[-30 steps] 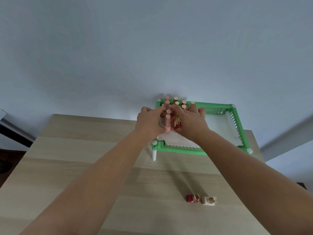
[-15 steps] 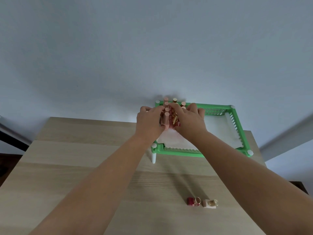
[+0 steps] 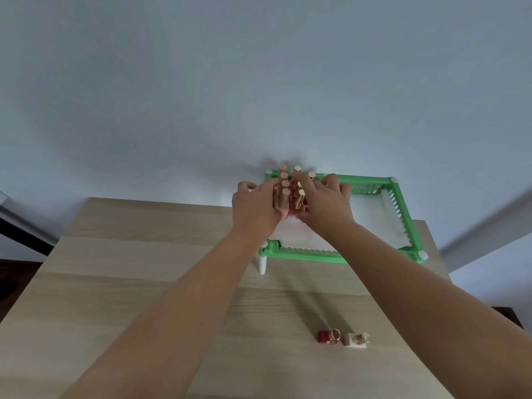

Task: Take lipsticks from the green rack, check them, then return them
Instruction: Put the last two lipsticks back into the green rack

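A green rack (image 3: 404, 214) on white legs stands at the table's far right, lined with white. Several upright pink and gold lipsticks (image 3: 291, 185) cluster in its far left corner. My left hand (image 3: 256, 208) presses against the left side of the cluster, fingers curled around the pink tubes. On the cluster's right side, my right hand (image 3: 325, 205) has its fingers on the gold tubes. Both hands cup the bunch together; the lower parts of the tubes are hidden behind my fingers.
The light wooden table (image 3: 144, 298) meets a pale wall behind the rack. A small red ring box (image 3: 326, 336) and a pink ring box (image 3: 356, 339), each with a gold ring, sit near the front right.
Both hands have slid slightly farther into the rack's far left corner, gathering the lipsticks more tightly. The view has shifted a little.
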The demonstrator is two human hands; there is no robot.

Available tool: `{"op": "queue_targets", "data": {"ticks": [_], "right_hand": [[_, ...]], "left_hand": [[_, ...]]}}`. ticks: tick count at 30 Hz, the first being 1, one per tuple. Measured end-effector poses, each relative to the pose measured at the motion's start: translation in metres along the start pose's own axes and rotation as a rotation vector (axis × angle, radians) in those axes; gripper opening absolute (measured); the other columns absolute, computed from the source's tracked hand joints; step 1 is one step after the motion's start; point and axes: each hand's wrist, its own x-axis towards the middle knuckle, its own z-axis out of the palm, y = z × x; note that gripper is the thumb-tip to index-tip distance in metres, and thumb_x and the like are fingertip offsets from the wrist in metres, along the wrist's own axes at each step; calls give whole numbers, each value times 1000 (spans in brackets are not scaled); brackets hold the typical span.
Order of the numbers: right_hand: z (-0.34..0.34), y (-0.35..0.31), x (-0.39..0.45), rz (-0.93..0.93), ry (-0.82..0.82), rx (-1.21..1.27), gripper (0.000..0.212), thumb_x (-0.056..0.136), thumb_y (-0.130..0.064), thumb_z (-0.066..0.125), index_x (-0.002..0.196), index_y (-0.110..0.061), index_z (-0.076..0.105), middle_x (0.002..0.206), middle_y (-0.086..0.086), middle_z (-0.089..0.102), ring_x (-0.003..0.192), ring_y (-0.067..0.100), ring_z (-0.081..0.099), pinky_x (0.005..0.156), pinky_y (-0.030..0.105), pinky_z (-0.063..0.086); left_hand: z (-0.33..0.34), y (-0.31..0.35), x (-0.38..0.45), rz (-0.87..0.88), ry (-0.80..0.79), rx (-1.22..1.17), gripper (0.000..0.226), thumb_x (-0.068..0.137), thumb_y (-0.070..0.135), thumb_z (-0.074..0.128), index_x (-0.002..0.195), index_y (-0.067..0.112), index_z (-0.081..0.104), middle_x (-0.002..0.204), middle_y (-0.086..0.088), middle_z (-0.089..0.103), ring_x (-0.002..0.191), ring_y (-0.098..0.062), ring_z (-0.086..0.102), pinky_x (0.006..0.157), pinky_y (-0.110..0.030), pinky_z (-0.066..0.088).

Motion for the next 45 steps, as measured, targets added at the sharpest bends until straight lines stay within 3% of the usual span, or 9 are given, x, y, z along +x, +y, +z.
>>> {"op": "queue_targets", "data": {"ticks": [4, 9, 15, 19, 24, 29, 35, 41, 45], "right_hand": [[-19, 2, -23, 43, 55, 65, 78, 69, -40, 74, 135, -38, 32, 116, -6, 62, 113, 29, 41, 88, 43, 25], [-38, 13, -81, 75, 152, 148, 71, 69, -38, 76, 130, -39, 40, 115, -11, 60, 111, 26, 42, 84, 38, 23], [-35, 41, -166, -43, 232, 365, 24, 76, -8, 73, 96, -19, 69, 90, 0, 65, 86, 23, 56, 77, 36, 44], [-24, 56, -213, 17, 91, 402, 22, 76, -4, 71, 92, -19, 70, 88, -3, 64, 83, 18, 58, 73, 24, 45], [-6, 68, -246, 161, -175, 415, 26, 77, -15, 72, 102, -23, 68, 97, -7, 62, 88, 9, 51, 78, 23, 43], [6, 67, -250, 249, -227, 432, 22, 82, -21, 68, 104, -21, 68, 97, -4, 62, 90, 10, 53, 79, 19, 40], [8, 61, -249, 236, -228, 466, 20, 82, -20, 67, 103, -20, 69, 95, -2, 63, 92, 15, 55, 81, 22, 41], [12, 61, -251, 263, -320, 463, 26, 84, -17, 65, 109, -19, 66, 102, 3, 62, 98, 21, 54, 86, 28, 43], [13, 61, -251, 267, -323, 476, 21, 85, -15, 64, 105, -16, 67, 102, 6, 63, 98, 24, 55, 86, 32, 44]], "left_hand": [[-11, -1, -16, -45, -24, -142, 63, 74, 37, 74, 131, 35, 45, 115, 16, 66, 117, -17, 36, 93, -33, 37], [-26, 11, -64, -118, 25, -368, 54, 80, 44, 70, 127, 46, 43, 117, 25, 58, 110, -3, 32, 87, -23, 36], [-7, 25, -149, 145, -62, -483, 32, 82, 31, 71, 112, 31, 60, 106, 21, 61, 100, 1, 51, 88, -11, 37], [26, 20, -183, 94, -286, -586, 22, 83, 21, 73, 104, 25, 67, 98, 10, 63, 92, -5, 58, 84, -24, 49], [55, 22, -205, 65, -507, -577, 35, 82, 18, 75, 116, 18, 66, 105, 3, 61, 94, -10, 58, 86, -14, 43], [63, 35, -202, 107, -543, -488, 39, 83, 26, 73, 121, 20, 65, 101, 8, 56, 92, -4, 55, 86, -19, 44], [65, 43, -199, 110, -504, -481, 21, 84, 20, 71, 105, 22, 70, 98, 4, 60, 90, -10, 59, 83, -23, 47], [66, 43, -200, 119, -484, -461, 17, 85, 13, 68, 99, 21, 68, 94, 11, 58, 87, -6, 56, 79, -11, 41], [65, 43, -196, 119, -485, -459, 15, 86, 14, 69, 100, 19, 68, 95, 7, 61, 89, -8, 58, 80, -20, 46]]}}
